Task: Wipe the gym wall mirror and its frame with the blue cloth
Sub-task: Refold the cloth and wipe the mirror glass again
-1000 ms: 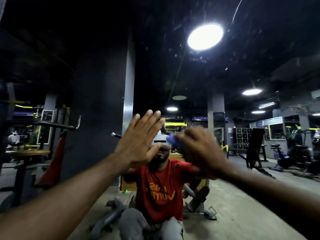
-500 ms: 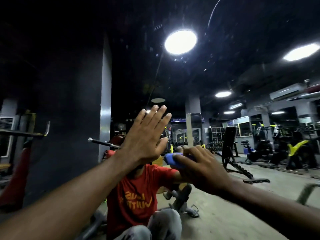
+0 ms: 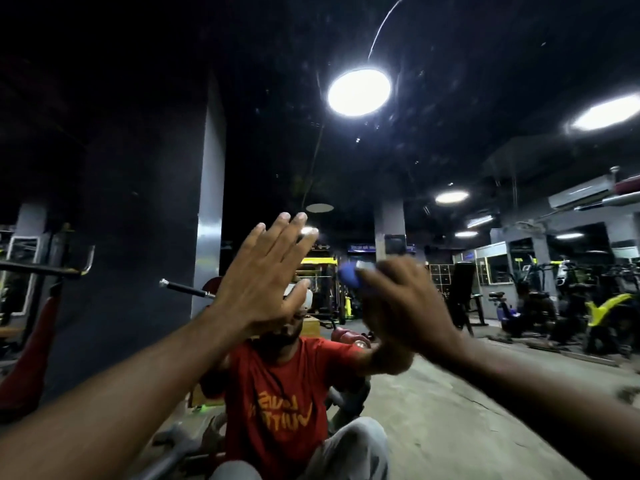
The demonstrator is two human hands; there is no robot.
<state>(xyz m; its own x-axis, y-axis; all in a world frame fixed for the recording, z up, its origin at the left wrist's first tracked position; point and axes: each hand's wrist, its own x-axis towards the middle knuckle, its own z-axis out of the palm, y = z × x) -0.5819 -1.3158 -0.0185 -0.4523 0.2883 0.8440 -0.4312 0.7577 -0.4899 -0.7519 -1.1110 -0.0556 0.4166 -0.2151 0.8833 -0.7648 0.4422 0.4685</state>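
The wall mirror (image 3: 433, 140) fills the whole view and reflects the dim gym and a seated person in a red shirt. My left hand (image 3: 266, 282) lies flat against the glass with straight fingers pointing up. To its right, my right hand (image 3: 405, 306) is blurred and holds the blue cloth (image 3: 349, 277) against the mirror; only a small bunched blue part shows past the fingers. The mirror's frame is not plainly visible.
In the reflection, a grey pillar (image 3: 207, 216) stands left of my hands. A metal bar (image 3: 187, 289) pokes out beside it. Exercise machines (image 3: 595, 306) line the right side, and round ceiling lights (image 3: 358, 91) glare above.
My right hand with the cloth has moved up and a little right across the glass. My left hand stays flat on the mirror. The view has shifted slightly.
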